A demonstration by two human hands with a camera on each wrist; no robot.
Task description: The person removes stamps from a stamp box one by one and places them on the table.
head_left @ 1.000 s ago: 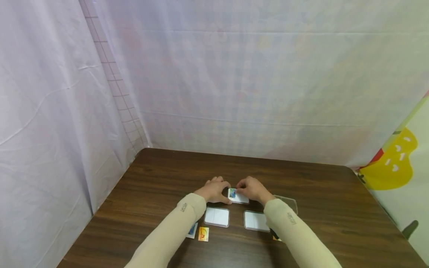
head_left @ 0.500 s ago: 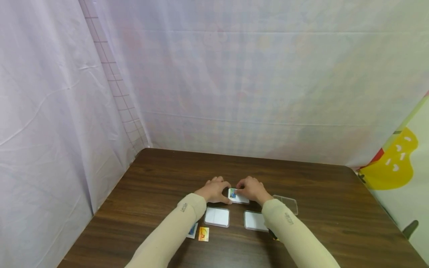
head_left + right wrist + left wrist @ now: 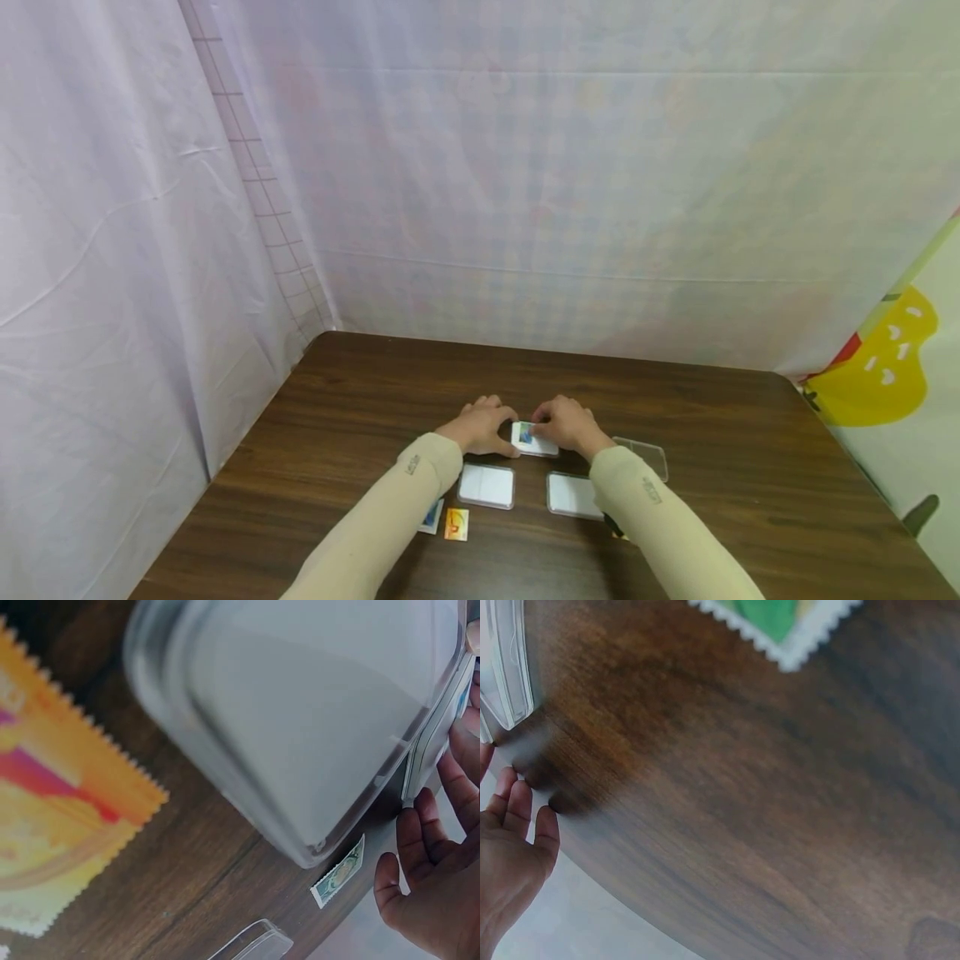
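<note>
A clear plastic case with a white insert [image 3: 543, 447] lies between my hands in the head view. On its left part is a small blue-green stamp [image 3: 526, 433]. My right hand [image 3: 567, 423] pinches this stamp with its fingertips, which partly cover it. My left hand [image 3: 480, 427] holds the case's left end, thumb at the near corner and forefinger at the far one. In the left wrist view, the left hand [image 3: 514, 859] has a fingertip at a case edge. The right wrist view shows the right hand [image 3: 439, 889] along the case's side [image 3: 435, 735].
Nearer stand two more white-backed cases, one left [image 3: 486, 486] and one right [image 3: 572, 495], partly under the right sleeve. A clear lid [image 3: 643, 458] lies right. An orange stamp [image 3: 456, 524] and blue stamp [image 3: 431, 517] lie front left; a green stamp [image 3: 339, 871] shows beside a case.
The blue-green stamp has shifted slightly right over the white insert along with my right fingertips. My left hand and the cases keep their places.
</note>
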